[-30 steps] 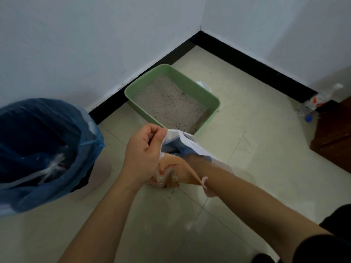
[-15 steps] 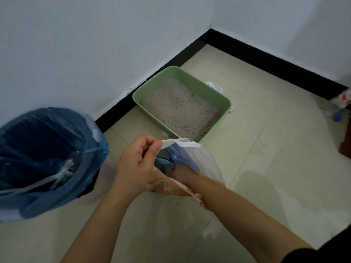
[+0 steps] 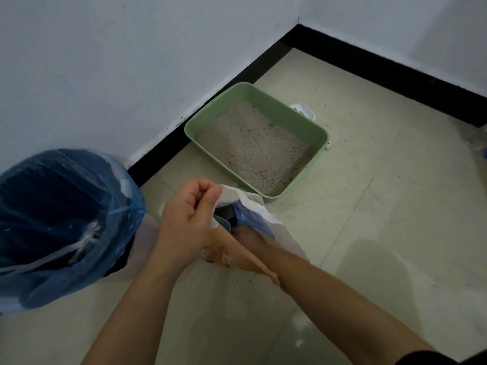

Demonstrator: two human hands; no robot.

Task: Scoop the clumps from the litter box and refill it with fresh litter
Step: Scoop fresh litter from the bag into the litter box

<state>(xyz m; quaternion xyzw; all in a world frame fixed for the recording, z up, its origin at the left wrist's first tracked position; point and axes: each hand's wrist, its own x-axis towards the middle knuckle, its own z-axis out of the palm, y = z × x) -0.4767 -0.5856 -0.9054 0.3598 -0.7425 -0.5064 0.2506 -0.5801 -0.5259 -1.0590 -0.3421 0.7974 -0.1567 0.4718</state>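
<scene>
A green litter box (image 3: 320, 135) with grey speckled litter sits on the floor by the wall corner. In front of it stands a litter bag (image 3: 266, 214), white and orange outside, blue inside. My left hand (image 3: 187, 219) pinches the bag's rim and holds its mouth open. My right hand (image 3: 246, 237) reaches down inside the bag, its fingers mostly hidden. A pale blue curved edge (image 3: 224, 223), perhaps a scoop, shows inside the bag next to that hand.
A bin lined with a blue bag (image 3: 60, 222) stands at the left against the wall. A small white object (image 3: 304, 110) lies behind the litter box. A plastic bottle (image 3: 478, 140) is at the right edge. Black skirting runs along both walls.
The view has shifted, so the litter box and bin sit further right in frame. My right hand stays deep inside the bag; my left hand keeps its pinch on the rim.
</scene>
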